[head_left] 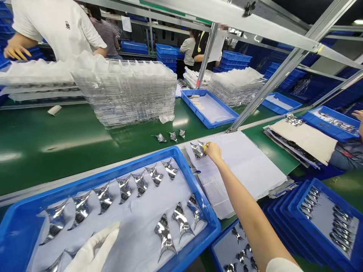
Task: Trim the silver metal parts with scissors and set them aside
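My right hand, with yellow finger covers, reaches out and pinches a shiny four-pointed metal piece on the white paper sheet. Just left of it lies a similar metal piece. My left hand, in a white glove, is over the lower left of the blue tray. Its thumb and fingers come together; whatever is between them is hidden. On the tray's white liner, a row of curved chrome-like pieces runs along the far side. Three more pieces lie at the right end.
Three small metal pieces lie on the green table. Behind stands a stack of clear plastic trays. A slanted metal post rises beyond my right hand. Stacked blue trays stand at right. Co-workers are across the table and far right.
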`<action>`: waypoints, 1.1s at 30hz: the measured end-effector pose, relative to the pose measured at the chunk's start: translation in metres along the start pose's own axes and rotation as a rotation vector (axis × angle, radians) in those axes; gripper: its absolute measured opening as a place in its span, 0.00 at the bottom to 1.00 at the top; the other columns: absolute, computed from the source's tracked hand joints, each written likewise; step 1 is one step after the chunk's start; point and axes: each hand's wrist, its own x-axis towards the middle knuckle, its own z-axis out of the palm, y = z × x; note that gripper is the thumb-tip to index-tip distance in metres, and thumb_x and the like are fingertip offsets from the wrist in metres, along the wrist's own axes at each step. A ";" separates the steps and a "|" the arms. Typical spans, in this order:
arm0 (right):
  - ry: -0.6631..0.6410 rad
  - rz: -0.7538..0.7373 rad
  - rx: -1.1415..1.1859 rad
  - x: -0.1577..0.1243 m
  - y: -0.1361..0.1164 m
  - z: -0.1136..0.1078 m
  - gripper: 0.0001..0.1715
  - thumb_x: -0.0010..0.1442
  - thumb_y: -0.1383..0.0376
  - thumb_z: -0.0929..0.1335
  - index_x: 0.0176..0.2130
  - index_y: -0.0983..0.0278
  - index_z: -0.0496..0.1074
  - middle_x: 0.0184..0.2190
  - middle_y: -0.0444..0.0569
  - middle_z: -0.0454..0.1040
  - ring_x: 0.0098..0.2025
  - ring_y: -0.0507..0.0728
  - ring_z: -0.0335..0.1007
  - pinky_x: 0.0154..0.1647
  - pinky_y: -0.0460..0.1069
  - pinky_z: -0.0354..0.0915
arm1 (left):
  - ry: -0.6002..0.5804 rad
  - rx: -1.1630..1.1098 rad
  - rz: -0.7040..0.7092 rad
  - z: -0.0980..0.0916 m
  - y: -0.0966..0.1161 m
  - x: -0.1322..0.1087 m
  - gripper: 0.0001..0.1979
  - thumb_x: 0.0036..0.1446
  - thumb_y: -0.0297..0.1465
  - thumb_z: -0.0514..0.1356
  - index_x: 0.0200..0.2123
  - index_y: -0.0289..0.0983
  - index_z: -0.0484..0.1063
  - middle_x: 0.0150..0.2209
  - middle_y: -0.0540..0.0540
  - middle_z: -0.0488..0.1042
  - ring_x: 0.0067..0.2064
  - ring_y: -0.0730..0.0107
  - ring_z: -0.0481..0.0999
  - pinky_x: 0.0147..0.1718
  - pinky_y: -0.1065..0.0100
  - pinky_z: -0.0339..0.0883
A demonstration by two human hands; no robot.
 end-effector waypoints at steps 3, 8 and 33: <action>-0.003 -0.068 -0.064 -0.024 -0.007 0.001 0.18 0.72 0.58 0.69 0.56 0.65 0.73 0.54 0.55 0.77 0.52 0.63 0.76 0.53 0.61 0.73 | -0.011 0.028 0.042 -0.014 -0.002 -0.011 0.22 0.43 0.50 0.73 0.36 0.43 0.80 0.40 0.42 0.85 0.54 0.39 0.80 0.61 0.45 0.70; -0.260 -0.413 -0.055 -0.120 -0.025 0.029 0.15 0.73 0.67 0.63 0.50 0.65 0.78 0.48 0.58 0.82 0.50 0.62 0.79 0.48 0.51 0.68 | -0.089 0.134 0.206 -0.018 -0.001 -0.029 0.23 0.53 0.53 0.66 0.40 0.41 0.82 0.48 0.39 0.84 0.57 0.42 0.79 0.64 0.47 0.66; -0.995 -0.540 1.099 -0.306 -0.080 0.034 0.30 0.63 0.38 0.64 0.28 0.60 0.63 0.21 0.37 0.56 0.20 0.48 0.44 0.20 0.46 0.49 | -0.321 0.111 0.579 -0.010 0.010 -0.081 0.16 0.58 0.35 0.68 0.50 0.46 0.83 0.39 0.45 0.83 0.39 0.62 0.82 0.41 0.63 0.78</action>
